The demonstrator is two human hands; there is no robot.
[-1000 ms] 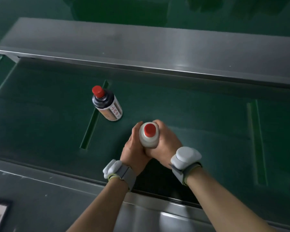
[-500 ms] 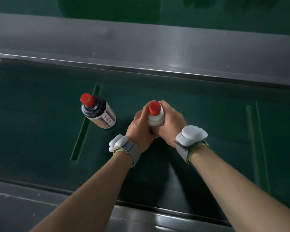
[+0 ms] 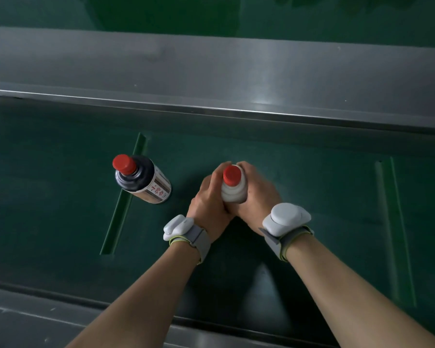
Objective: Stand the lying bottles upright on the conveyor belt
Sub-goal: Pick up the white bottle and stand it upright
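Two bottles: both on the green conveyor belt (image 3: 312,197), red caps up.
White bottle (image 3: 234,190): upright at mid-belt, clasped from both sides, cap poking out above the fingers.
Left hand (image 3: 207,204): wrapped tight around the white bottle's left side, fingers curled round the far side.
Right hand (image 3: 258,194): closed on the right side, touching the left hand below the bottle.
Dark bottle (image 3: 142,182): standing free just left of the hands, white label with red characters, base beside a raised belt cleat (image 3: 123,197).
Wrists: a grey-strapped white wrist device (image 3: 285,218) on each.
Steel rail (image 3: 211,79): runs along the belt's far edge.
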